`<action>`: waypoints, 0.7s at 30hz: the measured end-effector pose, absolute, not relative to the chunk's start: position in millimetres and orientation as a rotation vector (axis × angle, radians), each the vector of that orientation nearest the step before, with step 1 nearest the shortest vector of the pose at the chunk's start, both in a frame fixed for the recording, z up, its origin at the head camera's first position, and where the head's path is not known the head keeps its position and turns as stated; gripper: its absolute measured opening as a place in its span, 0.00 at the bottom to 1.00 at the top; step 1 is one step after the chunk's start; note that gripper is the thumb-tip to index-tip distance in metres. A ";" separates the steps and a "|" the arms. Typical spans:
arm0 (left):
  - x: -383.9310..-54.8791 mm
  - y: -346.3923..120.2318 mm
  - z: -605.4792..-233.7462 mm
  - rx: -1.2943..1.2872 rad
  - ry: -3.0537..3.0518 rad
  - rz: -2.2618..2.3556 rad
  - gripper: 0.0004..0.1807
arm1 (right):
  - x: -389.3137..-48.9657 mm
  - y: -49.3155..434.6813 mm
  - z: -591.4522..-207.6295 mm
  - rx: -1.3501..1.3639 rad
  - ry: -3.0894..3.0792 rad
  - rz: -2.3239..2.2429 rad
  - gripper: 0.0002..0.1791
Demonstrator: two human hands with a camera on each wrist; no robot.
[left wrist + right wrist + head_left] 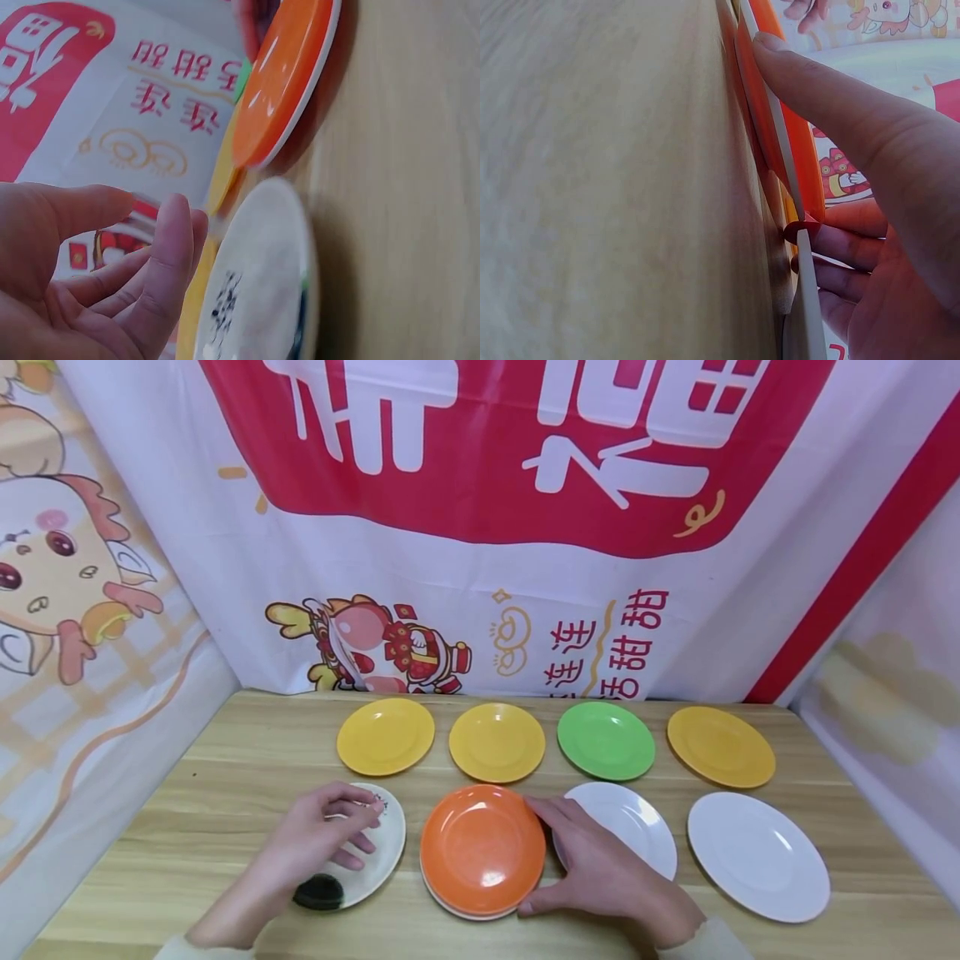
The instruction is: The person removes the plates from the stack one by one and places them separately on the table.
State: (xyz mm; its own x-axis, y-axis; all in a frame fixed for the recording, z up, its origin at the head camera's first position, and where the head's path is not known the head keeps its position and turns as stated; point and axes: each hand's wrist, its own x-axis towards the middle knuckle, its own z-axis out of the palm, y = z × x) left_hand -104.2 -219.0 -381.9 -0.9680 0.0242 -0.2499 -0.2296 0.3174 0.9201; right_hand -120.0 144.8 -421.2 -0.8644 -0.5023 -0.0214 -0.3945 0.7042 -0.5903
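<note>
An orange plate (480, 843) lies stacked on another plate, whose pale rim (459, 912) shows below it. My right hand (600, 868) grips the right edge of this stack, thumb at the near side and fingers at the far side. In the right wrist view the thumb (817, 90) presses on the rim of the orange plate (807, 169). Over a white plate with a dark patch and small black writing (382, 852), my left hand (322, 831) hovers with relaxed, slightly bent fingers. It holds nothing, and the left wrist view shows a gap between hand and plate.
Partly behind the right hand lies a white plate (641, 822), and another white plate (757, 856) is farther right. Along the back are yellow plates (386, 735) (497, 742) (720, 746) and a green plate (606, 740). Printed cloth (480, 585) hangs behind the wooden table (187, 827).
</note>
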 end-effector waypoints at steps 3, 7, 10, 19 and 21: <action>-105.0 -204.3 -386.4 -0.147 2.341 1.725 0.19 | -120.3 145.2 -421.5 -0.726 2.730 -0.883 0.69; -105.8 -192.5 -391.6 -0.048 2.309 1.744 0.21 | -120.2 145.3 -421.2 -0.727 2.730 -0.877 0.68; -105.2 -187.3 -394.7 0.002 2.292 1.736 0.22 | -119.9 145.2 -420.8 -0.725 2.726 -0.879 0.68; -107.4 -176.0 -397.9 -0.012 2.258 1.747 0.21 | -120.8 145.6 -420.9 -0.738 2.734 -0.876 0.69; -107.9 -174.5 -398.5 -0.015 2.253 1.746 0.21 | -121.1 145.4 -421.0 -0.739 2.728 -0.878 0.68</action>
State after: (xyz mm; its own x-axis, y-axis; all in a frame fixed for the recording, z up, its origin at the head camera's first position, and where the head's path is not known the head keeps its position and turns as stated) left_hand -107.9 -174.5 -398.5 -0.9578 0.1680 -0.2331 -0.1839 0.2650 0.9466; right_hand -121.1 145.4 -421.0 -0.8598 -0.5103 -0.0196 -0.4030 0.7015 -0.5877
